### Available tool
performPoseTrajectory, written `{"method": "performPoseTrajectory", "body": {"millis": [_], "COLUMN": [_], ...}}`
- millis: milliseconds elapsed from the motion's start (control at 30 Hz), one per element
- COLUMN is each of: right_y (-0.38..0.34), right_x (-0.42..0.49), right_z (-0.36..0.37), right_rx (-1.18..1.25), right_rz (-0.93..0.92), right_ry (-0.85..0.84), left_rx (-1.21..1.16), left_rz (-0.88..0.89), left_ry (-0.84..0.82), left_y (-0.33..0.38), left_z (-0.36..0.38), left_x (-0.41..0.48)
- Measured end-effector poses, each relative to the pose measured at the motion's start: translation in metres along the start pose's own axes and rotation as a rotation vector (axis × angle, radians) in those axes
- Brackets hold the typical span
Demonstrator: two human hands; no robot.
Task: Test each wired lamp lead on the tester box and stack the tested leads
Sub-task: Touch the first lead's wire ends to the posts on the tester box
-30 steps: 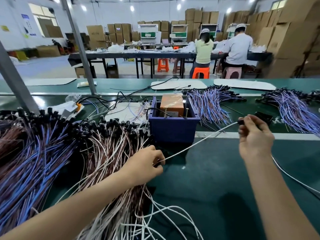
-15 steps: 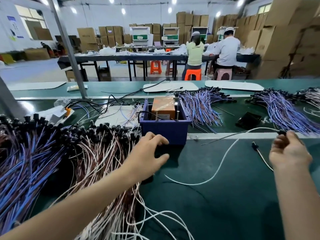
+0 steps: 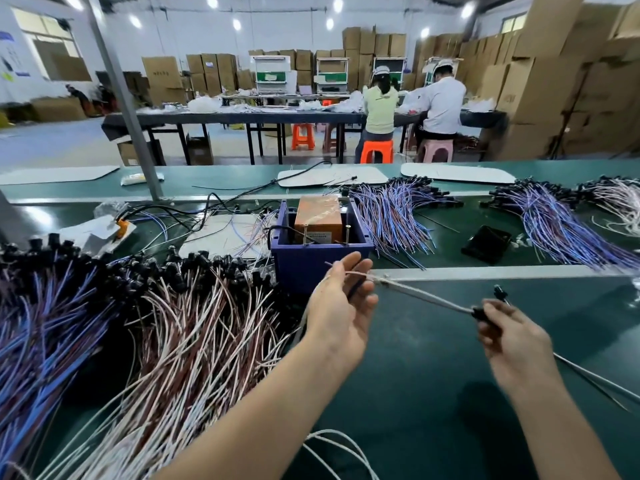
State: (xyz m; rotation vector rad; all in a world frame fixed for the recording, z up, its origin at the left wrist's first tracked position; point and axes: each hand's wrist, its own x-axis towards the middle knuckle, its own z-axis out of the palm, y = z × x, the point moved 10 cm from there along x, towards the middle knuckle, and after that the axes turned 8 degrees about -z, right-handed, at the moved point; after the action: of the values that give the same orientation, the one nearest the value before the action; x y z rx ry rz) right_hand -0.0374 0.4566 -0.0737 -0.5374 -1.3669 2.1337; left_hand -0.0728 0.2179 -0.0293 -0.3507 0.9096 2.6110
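Fingers of the left hand (image 3: 341, 303) are loosely spread and relaxed. A pale twin-wire lamp lead (image 3: 426, 296) lies across them, just in front of the dark blue plastic tester box (image 3: 311, 268). The right hand (image 3: 512, 337) pinches the lead's black holder end, and the wire runs straight between both hands above the green bench mat (image 3: 433, 393). A heap of white-and-brown leads (image 3: 180, 323) lies left of the box, with violet-blue wire bundles (image 3: 391, 220) behind it.

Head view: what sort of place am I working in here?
Most likely a factory floor, at a wiring test station. Heaps of wired lamp leads lie on the green bench either side of a blue tester box; stacked cardboard cartons fill the back, and capped workers sit at a long table behind.
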Motion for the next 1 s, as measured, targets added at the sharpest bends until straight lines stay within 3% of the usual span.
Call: {"method": "performPoseTrajectory", "body": {"millis": [133,200,267,333,367,433,500,600,733,867,1000], "right_y": [0.012,0.002,-0.022,-0.044,-0.047,-0.035,-0.017,-0.001,0.016,0.025,0.030], "right_x": [0.000,0.001,-0.008,-0.030,-0.041,-0.061,-0.079,-0.084,-0.083,-0.071,-0.056], "right_z": [-0.001,0.006,0.033,0.070,0.090,0.130,0.152,0.151,0.135,0.115,0.093], "right_rx": [-0.286,-0.655,-1.042,-0.913,-0.776,-0.486,-0.345,-0.354,-0.287,-0.087,0.217], "right_rz": [0.005,-0.132,-0.395,-0.581,-0.575,-0.419,-0.303,-0.343,-0.341,-0.222,-0.041], "right_ry": [-0.095,-0.158,-0.197,-0.259,-0.325,-0.505,-0.605,-0.548,-0.460,-0.315,-0.164], "left_rx": [0.256,0.413,0.603,0.762,0.839,1.030,1.207,1.374,1.522,1.331,1.099], "left_rz": [0.247,0.330,0.359,0.350,0.350,0.366,0.386,0.387,0.209,0.102,0.056], "left_ry": [-0.072,-0.141,-0.229,-0.304,-0.322,-0.327,-0.316,-0.310,-0.330,-0.395,-0.278], "left_y": [0.026,0.033,0.031,0.022,0.019,0.014,0.010,0.006,0.000,-0.001,0.008], "left_z": [0.001,0.007,0.016,0.022,0.023,0.022,0.016,0.003,-0.014,-0.022,-0.044], "left_x": [-0.003,-0.005,-0.008,-0.006,-0.004,0.002,0.006,0.012,0.023,0.023,0.032]}}
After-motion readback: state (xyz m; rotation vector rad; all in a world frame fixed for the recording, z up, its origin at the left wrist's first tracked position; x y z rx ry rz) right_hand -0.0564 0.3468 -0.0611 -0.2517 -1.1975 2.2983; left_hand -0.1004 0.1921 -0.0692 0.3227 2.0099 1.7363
